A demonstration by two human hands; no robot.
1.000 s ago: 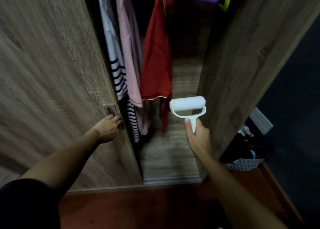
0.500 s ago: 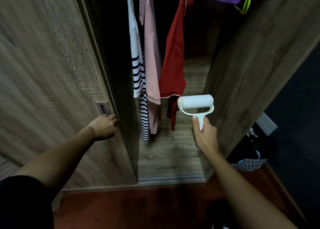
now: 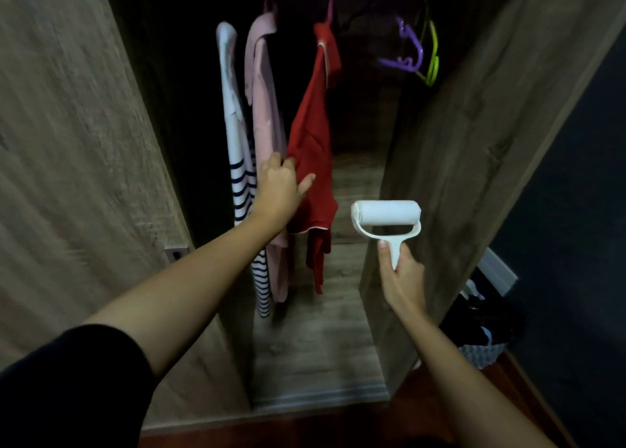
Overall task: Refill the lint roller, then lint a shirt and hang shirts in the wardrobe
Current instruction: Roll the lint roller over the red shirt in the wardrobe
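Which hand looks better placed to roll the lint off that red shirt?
Probably the right hand: it grips the lint roller by its handle, roller up, beside the red shirt. The left hand holds the shirt's edge, so it can steady the cloth.

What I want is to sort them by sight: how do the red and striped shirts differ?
The red shirt is red with pale trim; the striped shirt is white with dark stripes lower down. The left hand grips the red shirt's edge; no hand holds the striped shirt. The striped shirt hangs further left and lower than the red shirt. Both hang inside the wardrobe.
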